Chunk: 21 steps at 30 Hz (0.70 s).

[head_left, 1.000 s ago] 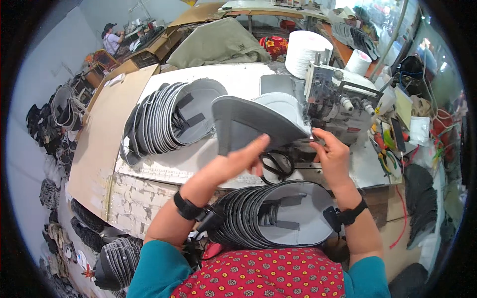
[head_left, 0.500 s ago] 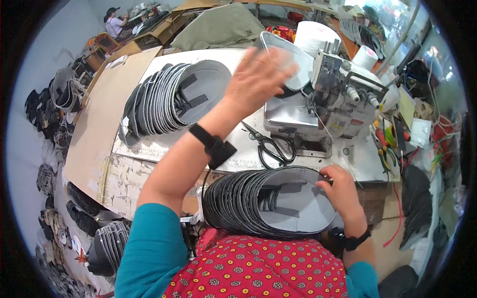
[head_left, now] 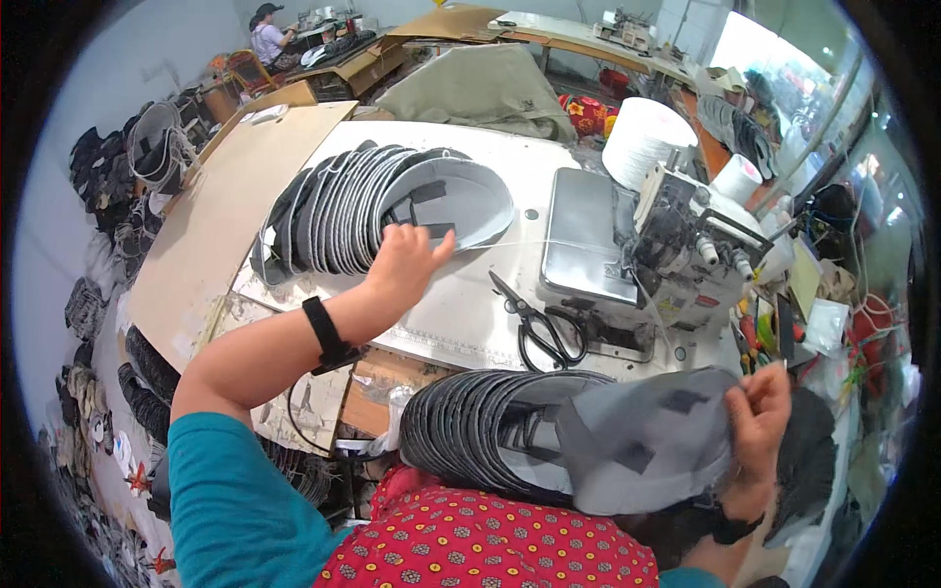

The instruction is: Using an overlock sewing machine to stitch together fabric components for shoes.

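My left hand (head_left: 407, 260) is closed on the near rim of a grey shoe upper (head_left: 480, 201), the rightmost piece of a nested row (head_left: 328, 211) lying on the white table. A thin white thread stretches from this upper to the sewing machine (head_left: 676, 250). At the lower right, my right hand (head_left: 760, 416) pinches the edge of another grey upper (head_left: 647, 441), somewhat blurred, with dark patches on it. It lies partly across the open end of a second nested row (head_left: 470, 431) at my lap. Black-handled scissors (head_left: 544, 323) rest between the two rows.
Large white thread cones (head_left: 647, 142) stand behind the machine. Pliers and other hand tools (head_left: 757, 338) lie to its right. A beige board (head_left: 235, 196) extends along the left side. Far back, another person (head_left: 270, 39) sits at a bench.
My left hand has gone from the machine to the row on the table, bringing an upper leftward. My right hand has pulled an upper rightward from the lap row. The view has shifted.
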Available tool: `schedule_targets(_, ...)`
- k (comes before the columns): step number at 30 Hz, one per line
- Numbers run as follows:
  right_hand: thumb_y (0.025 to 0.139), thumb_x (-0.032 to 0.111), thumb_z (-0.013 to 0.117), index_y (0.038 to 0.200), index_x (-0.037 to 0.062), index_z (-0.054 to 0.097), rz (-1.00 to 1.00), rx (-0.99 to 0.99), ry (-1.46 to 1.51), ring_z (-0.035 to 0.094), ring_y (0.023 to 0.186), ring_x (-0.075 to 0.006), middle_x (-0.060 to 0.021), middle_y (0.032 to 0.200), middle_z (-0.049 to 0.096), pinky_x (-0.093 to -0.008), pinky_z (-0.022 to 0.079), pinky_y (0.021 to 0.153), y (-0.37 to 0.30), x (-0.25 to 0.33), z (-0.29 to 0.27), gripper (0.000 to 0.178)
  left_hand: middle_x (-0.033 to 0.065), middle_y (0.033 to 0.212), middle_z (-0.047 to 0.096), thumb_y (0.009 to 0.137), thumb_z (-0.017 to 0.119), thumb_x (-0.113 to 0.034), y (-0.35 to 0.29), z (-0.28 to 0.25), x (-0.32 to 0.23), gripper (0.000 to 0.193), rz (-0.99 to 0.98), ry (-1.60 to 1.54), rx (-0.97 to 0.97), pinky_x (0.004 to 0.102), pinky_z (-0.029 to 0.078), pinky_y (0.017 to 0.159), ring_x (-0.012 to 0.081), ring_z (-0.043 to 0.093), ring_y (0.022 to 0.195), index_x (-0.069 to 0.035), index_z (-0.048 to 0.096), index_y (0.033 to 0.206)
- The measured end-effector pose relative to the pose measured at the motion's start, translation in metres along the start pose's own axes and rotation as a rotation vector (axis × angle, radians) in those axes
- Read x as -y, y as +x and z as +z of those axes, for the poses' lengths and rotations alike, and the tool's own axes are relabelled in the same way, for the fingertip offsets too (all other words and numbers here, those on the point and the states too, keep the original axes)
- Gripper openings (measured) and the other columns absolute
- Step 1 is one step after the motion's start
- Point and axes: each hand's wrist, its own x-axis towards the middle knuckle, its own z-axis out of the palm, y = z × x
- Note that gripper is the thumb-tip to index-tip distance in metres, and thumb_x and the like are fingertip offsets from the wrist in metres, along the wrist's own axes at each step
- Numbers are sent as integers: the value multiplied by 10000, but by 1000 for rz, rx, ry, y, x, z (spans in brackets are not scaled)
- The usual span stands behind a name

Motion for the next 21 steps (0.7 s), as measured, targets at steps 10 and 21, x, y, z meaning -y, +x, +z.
schedule_targets(10,924,-2,540,1258,-49,586,558,293,595,655,908,-132,-96,1055,683,-270,527,831,48,6,91,340,17,861,602,837,649,-210,20,12,-3,272,-71,-143,-132,344,398,784,215,606,877,-134,611,1095)
schedule_targets(21,944,84,608,1059,-26,686,-44,-219,11,583,668,-73,-48,746,667,-253,468,615,85,-54,161,177,-40,830,607,990,516,-442,103,-68,-39,340,-414,-2765,-36,213,353,527,60,440,578,-118,614,951)
